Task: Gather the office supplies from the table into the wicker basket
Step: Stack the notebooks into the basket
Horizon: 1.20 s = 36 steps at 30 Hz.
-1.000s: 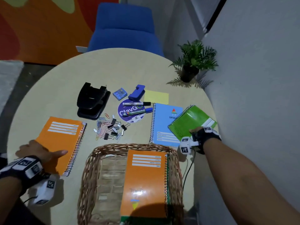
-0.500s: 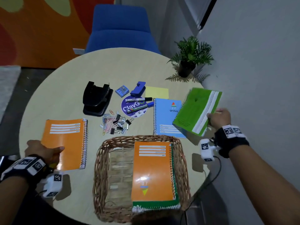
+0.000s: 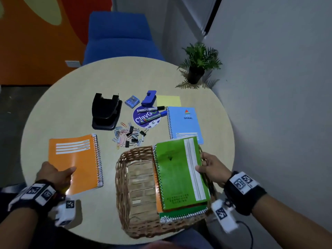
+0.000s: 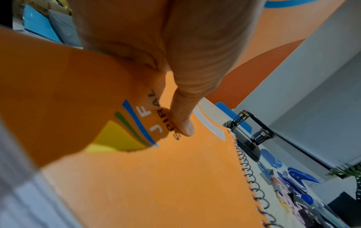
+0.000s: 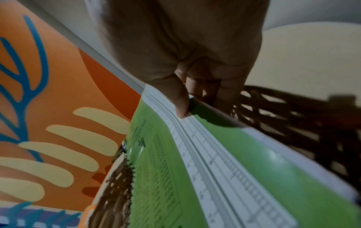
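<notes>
Pinching the green notebook (image 3: 177, 169) by its right edge, my right hand (image 3: 211, 168) has thumb on the cover and fingers beneath. It sits over the wicker basket (image 3: 122, 177), right half, atop the stacked notebooks there, long axis running away from me, spiral on the left; bare basket floor lies left of it. My left hand (image 3: 53, 174) grips the orange notebook (image 3: 75, 159) at its near corner on the table (image 3: 59, 108), thumb on top, spiral facing the basket.

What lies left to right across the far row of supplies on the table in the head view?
Black hole punch → small blue sharpener → blue stapler → yellow sticky pad → potted plant.
</notes>
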{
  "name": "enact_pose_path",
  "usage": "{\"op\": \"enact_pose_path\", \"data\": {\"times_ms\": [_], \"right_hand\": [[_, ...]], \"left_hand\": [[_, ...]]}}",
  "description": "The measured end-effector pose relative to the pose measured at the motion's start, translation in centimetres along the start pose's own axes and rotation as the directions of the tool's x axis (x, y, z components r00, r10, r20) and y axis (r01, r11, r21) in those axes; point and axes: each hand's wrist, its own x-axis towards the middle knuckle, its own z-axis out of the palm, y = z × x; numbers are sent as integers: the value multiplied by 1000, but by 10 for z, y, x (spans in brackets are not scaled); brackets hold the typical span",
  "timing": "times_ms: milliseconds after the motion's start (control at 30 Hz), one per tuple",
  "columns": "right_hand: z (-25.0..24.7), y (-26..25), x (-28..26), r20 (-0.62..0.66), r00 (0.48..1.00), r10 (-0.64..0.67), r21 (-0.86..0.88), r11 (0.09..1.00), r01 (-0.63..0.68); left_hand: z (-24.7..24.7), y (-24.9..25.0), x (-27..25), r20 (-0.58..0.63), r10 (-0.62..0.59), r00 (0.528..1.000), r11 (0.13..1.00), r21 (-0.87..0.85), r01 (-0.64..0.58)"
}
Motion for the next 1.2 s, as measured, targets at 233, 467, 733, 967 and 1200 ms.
{"op": "enact_pose_path", "data": {"times_ms": [233, 467, 733, 967, 1200], "right_hand": [[35, -4, -12, -186, 983, 0, -624, 773, -118], [55, -9, -27, 285, 941, -185, -893, 306, 330], [35, -12, -17, 323, 929, -181, -748, 553, 368], [-42, -33, 22, -73, 921, -382, -338, 879, 337], [-89, -18, 105, -185, 971, -153, -200, 973, 115]], "left_hand": [[0, 0, -4, 2, -3, 1000, 1000, 15, 3], [-32, 16, -35, 61, 217, 974, 970, -123, -209], [-83, 82, -169, 80, 499, 863, 811, -393, -433], [0, 158, -231, 449, 538, 713, 792, -560, -245], [98, 180, -230, 669, 308, 676, 928, -369, -58]]}}
